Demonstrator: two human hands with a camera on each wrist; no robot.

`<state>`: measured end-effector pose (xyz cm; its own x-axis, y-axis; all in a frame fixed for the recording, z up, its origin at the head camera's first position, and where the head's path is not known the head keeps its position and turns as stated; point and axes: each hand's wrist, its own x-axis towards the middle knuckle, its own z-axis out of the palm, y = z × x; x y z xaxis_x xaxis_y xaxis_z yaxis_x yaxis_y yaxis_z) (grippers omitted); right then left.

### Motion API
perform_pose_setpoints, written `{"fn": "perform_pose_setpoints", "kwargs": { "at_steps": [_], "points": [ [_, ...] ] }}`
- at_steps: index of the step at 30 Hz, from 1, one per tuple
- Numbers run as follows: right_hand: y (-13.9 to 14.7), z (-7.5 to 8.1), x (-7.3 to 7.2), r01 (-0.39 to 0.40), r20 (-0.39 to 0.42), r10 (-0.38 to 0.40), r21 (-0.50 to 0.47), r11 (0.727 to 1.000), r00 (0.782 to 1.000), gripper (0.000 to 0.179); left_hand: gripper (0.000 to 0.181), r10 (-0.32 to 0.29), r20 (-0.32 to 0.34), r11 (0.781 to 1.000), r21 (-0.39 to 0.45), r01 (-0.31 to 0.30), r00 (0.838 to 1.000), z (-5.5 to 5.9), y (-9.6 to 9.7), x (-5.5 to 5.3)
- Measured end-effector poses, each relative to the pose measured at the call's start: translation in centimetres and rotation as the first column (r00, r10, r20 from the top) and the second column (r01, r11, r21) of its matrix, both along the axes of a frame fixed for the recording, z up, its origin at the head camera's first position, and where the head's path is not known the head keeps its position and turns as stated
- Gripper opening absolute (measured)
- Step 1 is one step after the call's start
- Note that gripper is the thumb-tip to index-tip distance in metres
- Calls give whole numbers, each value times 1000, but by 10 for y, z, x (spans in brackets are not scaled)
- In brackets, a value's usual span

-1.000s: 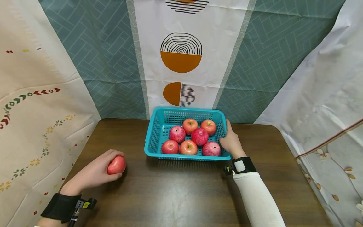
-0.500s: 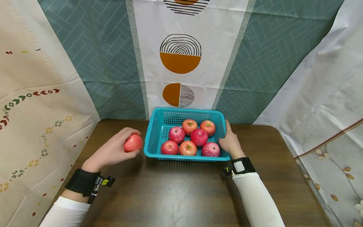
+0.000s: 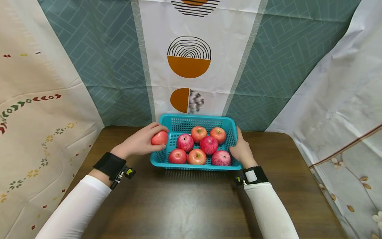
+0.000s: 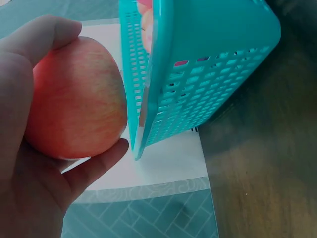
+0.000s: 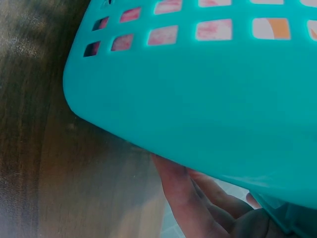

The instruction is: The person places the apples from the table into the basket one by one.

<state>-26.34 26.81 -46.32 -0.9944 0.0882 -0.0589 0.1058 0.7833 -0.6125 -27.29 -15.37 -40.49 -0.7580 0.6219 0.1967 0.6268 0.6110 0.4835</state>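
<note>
My left hand (image 3: 142, 139) grips a red apple (image 3: 159, 138) at the left end of the turquoise basket (image 3: 194, 167). The held apple overlaps the left rim in the head view. In the left wrist view, fingers and thumb wrap this apple (image 4: 79, 99), right beside the basket's rim (image 4: 161, 64). Several red and pinkish apples (image 3: 209, 145) lie inside, mostly in the middle and right. At the right end, my right hand (image 3: 243, 151) holds the basket's side, thumb at the rim and fingers along the outside. Its fingers (image 5: 181, 196) are partly hidden behind the basket in the right wrist view.
The basket stands at the back of a dark brown wooden table (image 3: 185, 205). A patterned cloth (image 3: 191, 66) hangs right behind it. Light cloths hang at the left (image 3: 44, 132) and right (image 3: 343, 109) sides. Both wrists wear black straps with small cameras.
My left hand has carried the apple from the table's left side, rightward and away from me, to the basket's left rim. The right hand has stayed at the basket's right end.
</note>
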Motion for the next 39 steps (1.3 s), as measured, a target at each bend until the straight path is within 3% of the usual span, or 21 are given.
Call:
{"fn": "perform_pose_setpoints", "kwargs": {
  "at_steps": [5, 8, 12, 17, 21, 26, 29, 33, 39],
  "points": [
    [1, -2, 0, -4, 0, 4, -9, 1000, 1000, 91, 51, -111, 62, 993, -43, 113, 992, 4, 13, -22],
    [1, -3, 0, 0, -3, 0, -11, 1000, 1000, 91, 51, -151, 65, 983, -96, 157, 986, 5, 19, -34],
    [1, -5, -2, 11, -9, -11, -8, 1000, 1000, 92, 50, -143, 50, 970, -193, 150, 989, 8, 29, -49],
    [1, -5, -1, 7, -16, -7, -12, 1000, 1000, 91, 50, -98, 109, 951, -284, 126, 989, 13, 41, -63],
    [0, -4, 0, 1, -19, -1, -6, 1000, 1000, 91, 50, -83, 162, 925, -355, 137, 983, 13, 51, -69],
    [1, -3, -1, 4, -24, -4, -5, 1000, 1000, 91, 57, -71, 149, 868, -477, 134, 986, 9, 64, -75],
    [1, -3, -3, 4, -21, -5, -11, 1000, 1000, 91, 64, -32, 151, 836, -537, 109, 988, 5, 69, -76],
    [1, -3, -3, 10, -12, -10, -12, 1000, 1000, 91, 68, 9, 150, 815, -574, 80, 989, 2, 75, -77],
    [1, -2, -1, 10, -11, -10, -22, 1000, 1000, 91, 69, 3, 103, 784, -618, 62, 995, 2, 80, -78]
  ]
}}
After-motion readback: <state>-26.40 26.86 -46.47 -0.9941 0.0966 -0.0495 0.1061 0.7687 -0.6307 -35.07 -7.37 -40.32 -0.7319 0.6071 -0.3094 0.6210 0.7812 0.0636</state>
